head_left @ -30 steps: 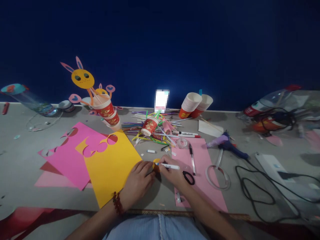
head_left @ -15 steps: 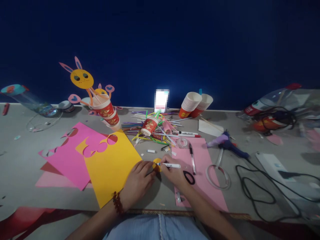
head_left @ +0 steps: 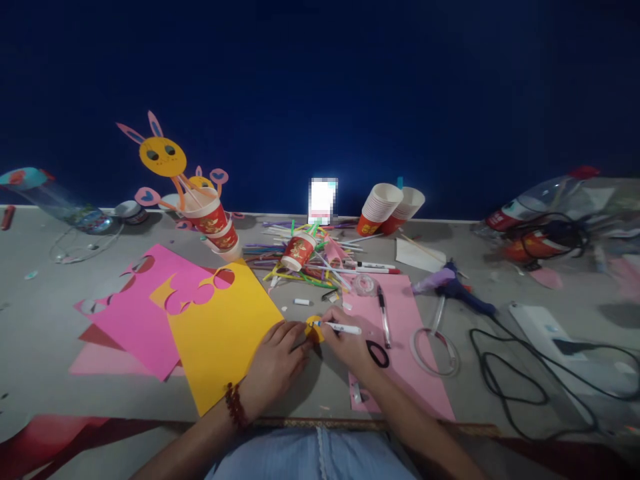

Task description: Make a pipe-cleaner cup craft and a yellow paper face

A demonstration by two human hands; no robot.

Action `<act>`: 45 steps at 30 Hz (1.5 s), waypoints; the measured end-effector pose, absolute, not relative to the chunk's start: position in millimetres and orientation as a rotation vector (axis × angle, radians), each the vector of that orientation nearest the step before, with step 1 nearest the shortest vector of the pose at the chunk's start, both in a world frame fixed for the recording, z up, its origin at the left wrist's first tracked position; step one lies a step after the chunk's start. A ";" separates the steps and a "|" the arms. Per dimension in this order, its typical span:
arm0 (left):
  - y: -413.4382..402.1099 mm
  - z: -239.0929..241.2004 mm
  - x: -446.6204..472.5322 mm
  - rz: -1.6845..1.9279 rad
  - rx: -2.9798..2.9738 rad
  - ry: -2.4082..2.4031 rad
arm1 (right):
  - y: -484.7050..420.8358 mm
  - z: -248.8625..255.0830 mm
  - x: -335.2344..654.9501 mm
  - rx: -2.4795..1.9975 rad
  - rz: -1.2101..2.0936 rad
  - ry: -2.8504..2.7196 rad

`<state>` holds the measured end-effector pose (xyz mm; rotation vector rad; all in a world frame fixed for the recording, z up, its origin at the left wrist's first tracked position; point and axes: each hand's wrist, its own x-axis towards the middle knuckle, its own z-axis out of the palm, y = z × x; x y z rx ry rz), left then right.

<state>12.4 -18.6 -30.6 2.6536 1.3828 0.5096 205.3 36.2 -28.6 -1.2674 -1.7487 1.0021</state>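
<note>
A small yellow paper circle (head_left: 315, 326) lies on the grey table, with dark curved marks on its face. My left hand (head_left: 281, 350), palm down, pins the circle's left edge with fingertips and thumb. In a pinch, my right hand (head_left: 346, 339) holds a white marker (head_left: 340, 328), its blue tip at the circle's surface. A white marker cap (head_left: 302, 302) lies just beyond the hands. Left of my left hand is a yellow sheet (head_left: 227, 333) with round cut-outs. Pink paper (head_left: 405, 380) lies under my right forearm, bearing a black pen (head_left: 384, 320).
Paper cups with a rabbit-faced figure (head_left: 163, 157) stand at the back left. Several pipe cleaners (head_left: 310, 273) surround a tipped red cup (head_left: 299, 251). Stacked cups (head_left: 379, 210) stand behind. At right are a glue gun (head_left: 465, 293), a tape roll (head_left: 435, 352) and a black cable (head_left: 520, 400).
The marker tip has shifted slightly on the yellow circle, and more of the dark marks show. My left hand stays in place. The whole view has shifted very slightly.
</note>
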 end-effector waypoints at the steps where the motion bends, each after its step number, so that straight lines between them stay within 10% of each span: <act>1: -18.7 -31.0 12.5 0.510 2.653 1.385 | 36.3 -28.2 205.3 -1.268 1.005 -1.747; 45: -18.0 -26.6 13.4 0.545 2.643 1.375 | 36.4 -28.5 205.7 -1.302 1.001 -1.819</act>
